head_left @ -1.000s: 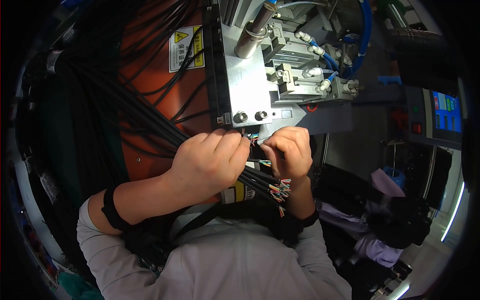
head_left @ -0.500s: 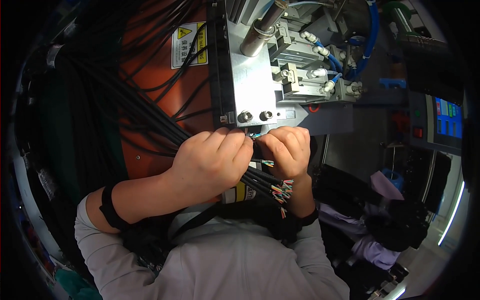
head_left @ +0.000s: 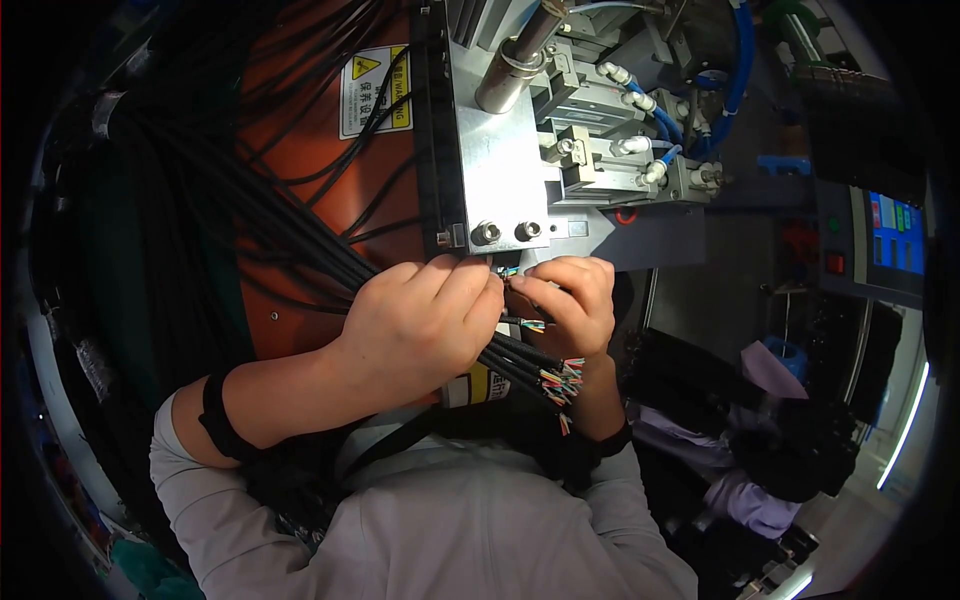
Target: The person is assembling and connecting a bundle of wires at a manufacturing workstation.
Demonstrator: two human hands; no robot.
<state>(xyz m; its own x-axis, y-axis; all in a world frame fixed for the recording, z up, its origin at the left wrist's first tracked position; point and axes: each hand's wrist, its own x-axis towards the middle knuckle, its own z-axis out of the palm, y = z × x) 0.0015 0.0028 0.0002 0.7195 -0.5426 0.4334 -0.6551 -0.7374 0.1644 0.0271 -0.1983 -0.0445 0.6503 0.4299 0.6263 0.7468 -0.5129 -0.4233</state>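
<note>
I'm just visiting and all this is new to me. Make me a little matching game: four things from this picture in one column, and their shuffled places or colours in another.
Things:
1. Sticker
2. Cluster of wire ends
3. Screen
4. Left hand

Places or colours:
A. Mostly blue, at the far right
B. Curled, just below the metal plate in the picture
C. White and yellow, on the orange surface
D. Many colours, sticking out of black cables

Pairs: 1-C, 2-D, 3-A, 4-B

A white light strip [head_left: 904, 426] glows at far right.
</note>
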